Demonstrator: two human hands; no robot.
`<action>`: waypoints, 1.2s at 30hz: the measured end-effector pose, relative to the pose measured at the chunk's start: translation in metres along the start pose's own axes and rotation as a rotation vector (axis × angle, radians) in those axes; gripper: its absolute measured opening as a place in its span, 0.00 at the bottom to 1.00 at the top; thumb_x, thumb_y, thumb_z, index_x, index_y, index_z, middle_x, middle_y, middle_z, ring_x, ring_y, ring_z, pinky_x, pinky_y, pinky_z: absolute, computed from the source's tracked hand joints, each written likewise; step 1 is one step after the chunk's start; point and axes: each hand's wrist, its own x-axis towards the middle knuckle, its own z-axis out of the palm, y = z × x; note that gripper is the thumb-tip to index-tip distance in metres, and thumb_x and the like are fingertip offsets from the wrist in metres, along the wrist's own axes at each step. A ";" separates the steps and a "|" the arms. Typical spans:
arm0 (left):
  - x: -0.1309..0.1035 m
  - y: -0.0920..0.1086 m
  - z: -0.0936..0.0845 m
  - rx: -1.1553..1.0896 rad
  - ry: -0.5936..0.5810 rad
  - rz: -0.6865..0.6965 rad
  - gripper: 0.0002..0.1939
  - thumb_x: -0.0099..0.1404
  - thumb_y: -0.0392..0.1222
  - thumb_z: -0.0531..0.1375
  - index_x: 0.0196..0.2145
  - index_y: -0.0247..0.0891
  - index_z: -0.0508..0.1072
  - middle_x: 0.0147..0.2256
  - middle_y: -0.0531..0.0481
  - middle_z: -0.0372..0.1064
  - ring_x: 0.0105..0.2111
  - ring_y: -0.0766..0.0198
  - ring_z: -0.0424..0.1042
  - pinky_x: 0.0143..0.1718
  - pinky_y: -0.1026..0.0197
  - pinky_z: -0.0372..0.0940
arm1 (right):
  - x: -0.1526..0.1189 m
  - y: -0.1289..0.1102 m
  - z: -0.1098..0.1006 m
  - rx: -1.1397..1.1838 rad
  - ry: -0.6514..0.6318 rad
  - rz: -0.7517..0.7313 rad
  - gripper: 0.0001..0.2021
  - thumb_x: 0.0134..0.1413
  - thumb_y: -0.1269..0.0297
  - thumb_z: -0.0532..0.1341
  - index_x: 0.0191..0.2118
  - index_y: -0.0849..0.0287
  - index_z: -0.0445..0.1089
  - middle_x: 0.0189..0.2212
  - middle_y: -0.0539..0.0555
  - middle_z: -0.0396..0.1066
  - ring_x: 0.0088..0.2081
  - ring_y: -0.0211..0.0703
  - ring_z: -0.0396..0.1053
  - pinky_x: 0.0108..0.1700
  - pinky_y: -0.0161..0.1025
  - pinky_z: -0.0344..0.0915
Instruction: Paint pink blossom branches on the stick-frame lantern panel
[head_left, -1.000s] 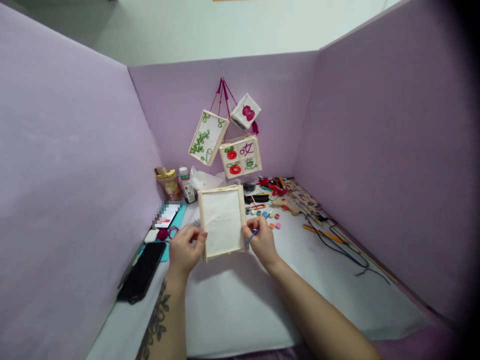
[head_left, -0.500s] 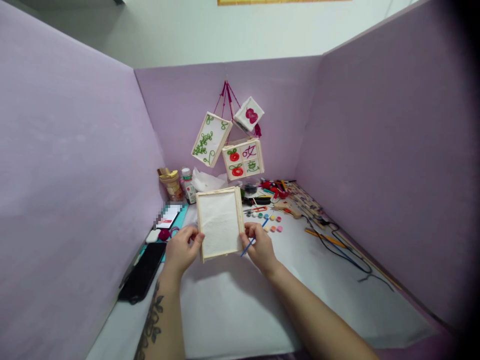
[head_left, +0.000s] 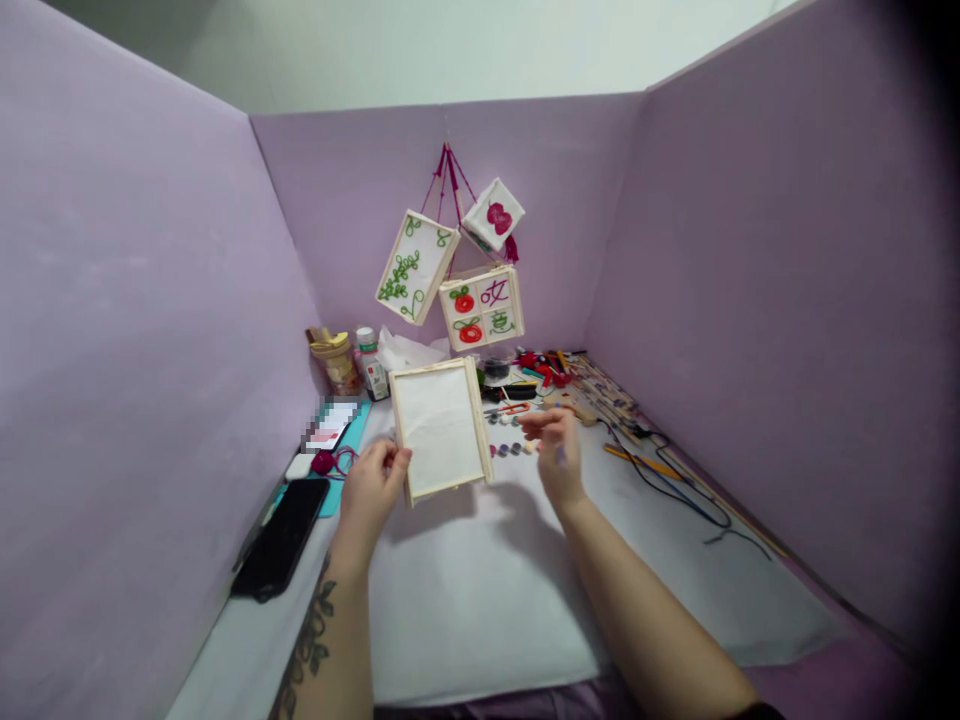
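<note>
My left hand [head_left: 377, 487] pinches the left edge of a light wooden frame [head_left: 480, 425] between thumb and fingers. White paper or cloth [head_left: 441, 425] fills this frame, which is raised above the table and faces me. To its right, apart from the frame, my right hand [head_left: 556, 460] is lifted with its fingers pointing left. Blurred bits of a thin blue paintbrush [head_left: 560, 456] show against that hand, which still grips it. Small paint pots [head_left: 514, 450] sit in rows behind, partly covered by the frame and the right hand.
Decorated box panels [head_left: 417, 268] hang on cords at the back wall. A black phone [head_left: 281, 540], a yarn ball [head_left: 323, 462], a jar [head_left: 337, 365] and a bottle [head_left: 371, 362] are at left. Black-handled pliers [head_left: 514, 392], black cable [head_left: 675, 490] and sticks [head_left: 607, 395] lie at right.
My right hand has let go of the frame's right edge and moved right and up, with the paintbrush turned in it. My left hand keeps holding the frame.
</note>
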 end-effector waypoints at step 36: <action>-0.081 0.016 -0.004 0.007 -0.278 -0.082 0.12 0.63 0.49 0.55 0.31 0.40 0.72 0.25 0.51 0.71 0.23 0.63 0.69 0.26 0.63 0.64 | 0.042 0.078 -0.074 0.390 0.305 0.523 0.22 0.43 0.44 0.64 0.30 0.61 0.73 0.19 0.49 0.70 0.18 0.31 0.63 0.19 0.29 0.58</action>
